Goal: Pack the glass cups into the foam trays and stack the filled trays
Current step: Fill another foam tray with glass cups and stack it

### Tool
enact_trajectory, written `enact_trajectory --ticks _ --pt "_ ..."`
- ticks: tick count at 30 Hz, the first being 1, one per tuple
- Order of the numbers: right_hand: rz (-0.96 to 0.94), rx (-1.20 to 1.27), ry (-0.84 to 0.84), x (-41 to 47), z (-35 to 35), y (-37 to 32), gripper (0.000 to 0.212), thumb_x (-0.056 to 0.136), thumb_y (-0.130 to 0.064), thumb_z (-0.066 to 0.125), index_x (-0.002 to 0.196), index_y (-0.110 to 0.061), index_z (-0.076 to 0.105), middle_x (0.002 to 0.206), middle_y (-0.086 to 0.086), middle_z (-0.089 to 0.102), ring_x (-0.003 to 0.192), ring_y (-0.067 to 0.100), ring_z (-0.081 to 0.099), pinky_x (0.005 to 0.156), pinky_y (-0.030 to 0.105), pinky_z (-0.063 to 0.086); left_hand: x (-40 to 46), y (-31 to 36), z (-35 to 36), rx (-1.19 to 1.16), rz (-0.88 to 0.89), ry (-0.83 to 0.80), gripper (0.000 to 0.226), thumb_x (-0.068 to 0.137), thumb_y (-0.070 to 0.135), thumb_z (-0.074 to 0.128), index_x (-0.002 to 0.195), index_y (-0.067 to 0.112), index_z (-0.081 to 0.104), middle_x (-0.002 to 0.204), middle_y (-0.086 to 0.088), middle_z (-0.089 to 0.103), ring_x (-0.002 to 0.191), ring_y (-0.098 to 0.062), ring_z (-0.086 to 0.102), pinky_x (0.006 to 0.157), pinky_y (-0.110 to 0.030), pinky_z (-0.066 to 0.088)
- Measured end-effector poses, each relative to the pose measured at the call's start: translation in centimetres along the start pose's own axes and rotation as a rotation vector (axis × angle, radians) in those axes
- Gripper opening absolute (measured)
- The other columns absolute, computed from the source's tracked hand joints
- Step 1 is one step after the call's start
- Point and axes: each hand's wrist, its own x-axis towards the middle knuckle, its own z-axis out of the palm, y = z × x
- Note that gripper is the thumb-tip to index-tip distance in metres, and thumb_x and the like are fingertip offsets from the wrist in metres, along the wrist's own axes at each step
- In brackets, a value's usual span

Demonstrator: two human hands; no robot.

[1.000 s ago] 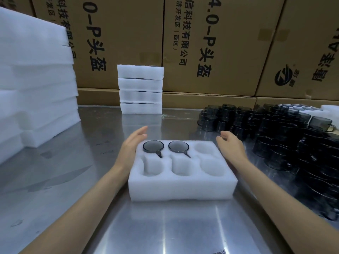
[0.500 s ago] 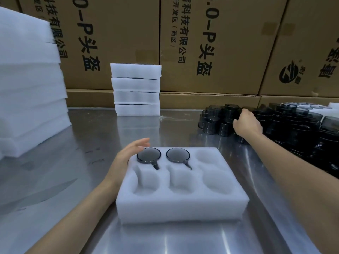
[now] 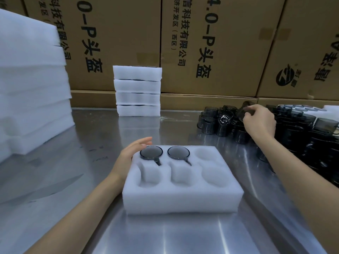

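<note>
While the right hand [image 3: 259, 121] reaches into the crowd of dark smoked-glass cups [image 3: 293, 129] at the right of the steel table [image 3: 91, 143], its fingers curl round one tilted cup [image 3: 244, 110] at the top of the pile; that grip looks like a pinch at the rim, though blur hides the exact contact. The left hand [image 3: 131, 154] lies flat and relaxed against the far left edge of the white six-pocket foam tray [image 3: 181, 198], steadying it. Two seated cups [image 3: 151, 152] fill the far left and far middle pockets; the far right pocket [image 3: 204, 153] and the near row are bare. To do this step well, I judge the cup should come straight up clear of its neighbours, so nothing clinks or topples, then go down upright into the far right pocket with its handle laid in the slot. Four filled trays [image 3: 137, 90] stand stacked at the back, before brown cardboard boxes [image 3: 211, 43]; spare foam [image 3: 31, 88] is piled at left.
</note>
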Motion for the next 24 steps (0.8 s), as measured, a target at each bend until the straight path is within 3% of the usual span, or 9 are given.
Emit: enact_trajectory --ticks 4,8,12,14,17,20,22,24 --pt "-0.046 0.187 -0.020 -2.8 -2.3 -0.7 0.018 0.090 -0.034 0.057 0.091 -0.018 0.064 0.091 -0.002 0.064 0.092 0.021 0.058 0.075 0.028 0.039 -0.2 0.2 0.1 0.004 0.000 0.003 0.027 0.091 0.014 0.048 0.110 0.015 0.067 0.123 -0.004 0.063 0.112 -0.028 0.060 0.104 -0.049 0.041" --pt "-0.080 0.340 -0.052 -6.5 -3.3 -1.3 0.040 0.083 -0.054 0.061 0.070 -0.017 0.055 0.070 -0.006 0.058 0.070 0.014 0.054 0.060 0.029 0.041 -0.5 0.4 0.0 0.017 -0.009 -0.005 0.028 0.090 0.015 0.050 0.110 0.019 0.068 0.115 0.004 0.068 0.110 -0.025 0.062 0.102 -0.047 0.043" --pt "-0.146 0.532 -0.232 -8.8 -3.4 -2.6 0.027 0.087 -0.035 0.064 0.080 -0.009 0.059 0.079 0.005 0.065 0.080 0.021 0.062 0.077 0.042 0.053 -1.2 0.7 -0.1 0.072 -0.011 -0.036 0.028 0.087 0.019 0.054 0.111 0.023 0.068 0.115 -0.008 0.068 0.111 -0.030 0.061 0.103 -0.049 0.042" --pt "-0.257 0.488 -0.274 -9.3 -3.2 -3.2 0.011 0.088 -0.021 0.065 0.082 -0.012 0.061 0.084 0.002 0.066 0.081 0.011 0.060 0.075 0.030 0.049 -1.4 1.1 -0.1 0.178 0.038 -0.048 0.030 0.085 0.019 0.058 0.113 0.025 0.067 0.120 -0.006 0.065 0.114 -0.026 0.059 0.105 -0.047 0.040" --pt "-0.394 0.436 -0.340 -9.9 -2.9 -3.6 0.010 0.087 -0.011 0.065 0.084 -0.020 0.061 0.095 -0.005 0.060 0.088 0.000 0.055 0.076 0.010 0.041 -1.4 2.0 -0.1 0.470 0.216 -0.043 0.032 0.091 0.015 0.057 0.119 0.030 0.062 0.130 0.008 0.055 0.119 -0.004 0.048 0.100 -0.024 0.036" --pt "-0.534 0.274 -0.334 -10.0 -2.7 -3.2 0.014 0.083 -0.010 0.070 0.086 -0.021 0.062 0.100 -0.016 0.047 0.099 0.006 0.036 0.082 0.000 0.026 -1.4 3.6 0.4 0.681 0.391 -0.067 0.034 0.091 0.024 0.060 0.122 0.038 0.058 0.128 0.023 0.051 0.113 0.020 0.040 0.084 -0.003 0.032" --pt "-0.609 0.146 -0.312 -10.1 -2.4 -2.9 0.012 0.081 -0.014 0.073 0.089 -0.019 0.065 0.103 -0.013 0.041 0.097 0.001 0.020 0.085 0.008 0.021 -1.6 4.7 1.4 0.769 0.468 -0.102 0.037 0.091 0.032 0.060 0.125 0.043 0.054 0.128 0.028 0.049 0.111 0.027 0.037 0.080 0.005 0.029" --pt "-0.657 0.100 -0.321 -10.4 -2.3 -2.8 0.013 0.079 -0.016 0.074 0.090 -0.017 0.068 0.105 -0.009 0.037 0.092 0.002 0.018 0.086 0.017 0.021 -1.9 5.3 2.9 0.815 0.526 -0.161 0.044 0.089 0.036 0.061 0.130 0.044 0.047 0.130 0.030 0.045 0.111 0.029 0.034 0.081 0.009 0.026"
